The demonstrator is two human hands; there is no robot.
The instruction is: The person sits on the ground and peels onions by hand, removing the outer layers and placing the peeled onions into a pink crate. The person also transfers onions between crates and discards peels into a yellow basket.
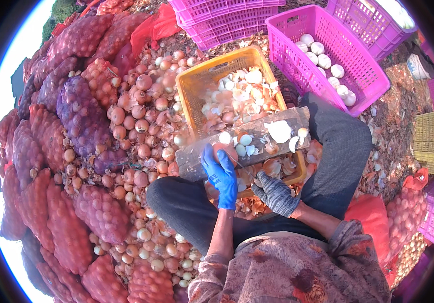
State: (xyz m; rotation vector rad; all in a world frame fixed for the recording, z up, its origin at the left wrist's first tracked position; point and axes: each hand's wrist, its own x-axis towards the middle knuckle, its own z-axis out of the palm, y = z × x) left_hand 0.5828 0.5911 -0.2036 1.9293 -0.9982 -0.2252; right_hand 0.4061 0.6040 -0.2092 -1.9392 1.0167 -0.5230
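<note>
My left hand (220, 175), in a blue work glove, grips an unpeeled onion (222, 152) on a worn wooden board (194, 161). In a grey knit glove, my right hand (277, 192) is closed around the handle of a knife, whose thin blade (235, 158) reaches up to the onion's right side. The board lies across a yellow plastic crate (186, 91) between my knees. Cut onion ends and peel scraps lie on the board, with a larger white peeled piece (278, 131) at its right. Onion skins and pieces (235, 91) fill part of the crate.
Loose unpeeled onions (141, 125) cover the ground at left, backed by piled mesh sacks of onions (84, 110). A pink crate (368, 81) holding several peeled white onions stands at upper right. Stacked pink crates (228, 26) are beyond. Another yellow crate (427, 140) sits far right.
</note>
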